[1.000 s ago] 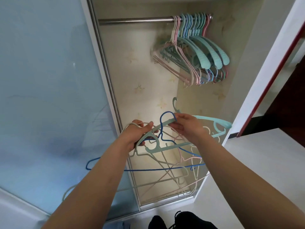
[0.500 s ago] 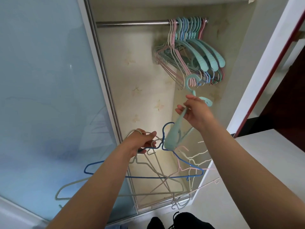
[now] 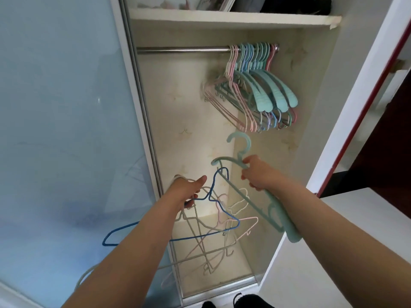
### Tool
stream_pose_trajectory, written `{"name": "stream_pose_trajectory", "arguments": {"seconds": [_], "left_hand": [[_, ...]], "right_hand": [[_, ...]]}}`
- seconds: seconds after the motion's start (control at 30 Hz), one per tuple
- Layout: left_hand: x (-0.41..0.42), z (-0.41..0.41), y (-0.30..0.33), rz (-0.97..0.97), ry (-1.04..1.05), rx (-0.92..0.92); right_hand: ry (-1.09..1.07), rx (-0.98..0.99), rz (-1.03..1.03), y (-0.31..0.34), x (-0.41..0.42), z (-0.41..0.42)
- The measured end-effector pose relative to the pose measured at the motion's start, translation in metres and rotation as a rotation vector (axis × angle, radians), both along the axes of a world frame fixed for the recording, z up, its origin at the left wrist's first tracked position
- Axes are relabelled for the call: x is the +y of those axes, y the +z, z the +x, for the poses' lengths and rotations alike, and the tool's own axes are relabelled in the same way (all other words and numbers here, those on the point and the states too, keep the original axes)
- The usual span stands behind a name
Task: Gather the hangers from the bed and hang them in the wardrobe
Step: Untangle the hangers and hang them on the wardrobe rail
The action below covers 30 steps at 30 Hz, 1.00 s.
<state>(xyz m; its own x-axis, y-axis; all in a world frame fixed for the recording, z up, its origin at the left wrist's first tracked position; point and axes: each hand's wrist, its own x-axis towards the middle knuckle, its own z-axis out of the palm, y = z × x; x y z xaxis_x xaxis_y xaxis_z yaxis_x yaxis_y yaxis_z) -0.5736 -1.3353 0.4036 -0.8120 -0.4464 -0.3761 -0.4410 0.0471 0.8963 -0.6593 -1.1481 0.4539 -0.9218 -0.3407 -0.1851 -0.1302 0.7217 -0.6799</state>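
In front of the open wardrobe (image 3: pixel 320 90), the right hand (image 3: pixel 259 174) grips a teal hanger (image 3: pixel 255 196) at its neck, hook upward, below the rail (image 3: pixel 182 49) (already crowded with hung hangers (image 3: pixel 255 85) at its right end). The left hand (image 3: pixel 185 192) clutches a bunch of thin hangers (image 3: pixel 211 230), one blue.

Both forearms are bare right up to the bottom edge of the view, with no sleeves, and neither the left hand (image 3: pixel 185 192) nor the right hand (image 3: pixel 259 174) wears anything. Black shoes (image 3: pixel 231 302) show at the bottom edge.
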Motion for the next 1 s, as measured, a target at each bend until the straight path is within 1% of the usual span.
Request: {"name": "stream_pose_trajectory", "arguments": {"seconds": [0.07,0.13,0.17,0.27,0.37,0.4,0.47,0.53,0.6,0.7,0.8,0.9,1.0], "left_hand": [[0.002,-0.005,0.002,-0.052,0.009,0.0],[0.001,-0.009,0.002,-0.087,0.008,-0.011],[0.0,-0.011,0.001,-0.096,0.008,-0.021],[-0.005,-0.015,0.0,-0.069,0.015,-0.034],[-0.008,-0.02,0.002,0.012,0.033,-0.035],[-0.007,-0.022,0.006,0.04,0.042,-0.038],[-0.007,-0.03,0.015,0.087,0.072,-0.035],[-0.009,-0.041,0.025,0.145,0.114,-0.003],[-0.013,-0.052,0.036,0.202,0.163,0.056],[-0.019,-0.064,0.052,0.261,0.235,0.148],[-0.025,-0.075,0.067,0.303,0.289,0.219],[-0.029,-0.085,0.078,0.319,0.342,0.261],[-0.032,-0.094,0.087,0.302,0.379,0.262]], "right_hand": [[0.081,0.077,0.17,-0.01,-0.011,0.002],[0.149,0.12,0.232,-0.016,-0.021,0.004],[0.163,0.116,0.219,-0.015,-0.024,0.004],[0.135,0.06,0.078,0.003,-0.03,-0.008],[0.12,0.087,-0.002,0.033,-0.04,-0.028],[0.093,0.063,-0.075,0.045,-0.045,-0.035],[0.019,-0.077,-0.314,0.068,-0.058,-0.051],[0.02,-0.261,-0.561,0.09,-0.069,-0.071],[0.042,-0.41,-0.703,0.108,-0.076,-0.089],[0.058,-0.525,-0.845,0.129,-0.086,-0.112],[0.086,-0.525,-0.926,0.142,-0.1,-0.135],[0.08,-0.534,-0.928,0.144,-0.113,-0.154],[0.075,-0.509,-0.91,0.14,-0.122,-0.166]]}}
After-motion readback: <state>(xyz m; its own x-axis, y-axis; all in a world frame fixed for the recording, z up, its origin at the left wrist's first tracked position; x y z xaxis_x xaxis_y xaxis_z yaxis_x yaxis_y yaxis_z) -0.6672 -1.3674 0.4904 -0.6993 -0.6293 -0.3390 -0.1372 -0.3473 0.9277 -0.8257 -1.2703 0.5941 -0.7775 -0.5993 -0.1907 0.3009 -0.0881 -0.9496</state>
